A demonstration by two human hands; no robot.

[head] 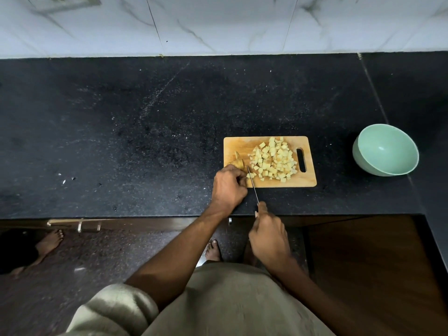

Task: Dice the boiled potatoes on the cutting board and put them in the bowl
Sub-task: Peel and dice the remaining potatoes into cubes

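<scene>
Your left hand [229,184] pins the uncut potato piece [237,162] at the board's [308,181] left end; your right hand [269,236] grips the knife [252,185], blade running toward you just right of it.

A black speckled worktop [145,122] runs beneath a white marble-patterned tiled wall [218,23] with a socket plate [64,2] at upper left, above a dark speckled floor [97,258]

Black, white-speckled countertop [145,132]; white wall tiles [218,23] with grey marble veining; pale wooden cutting board [308,180]; light yellow potato cubes [274,158]; mint-green bowl [385,150] at right; beige garment [232,301] nearest; brown cabinet front [363,263].
</scene>
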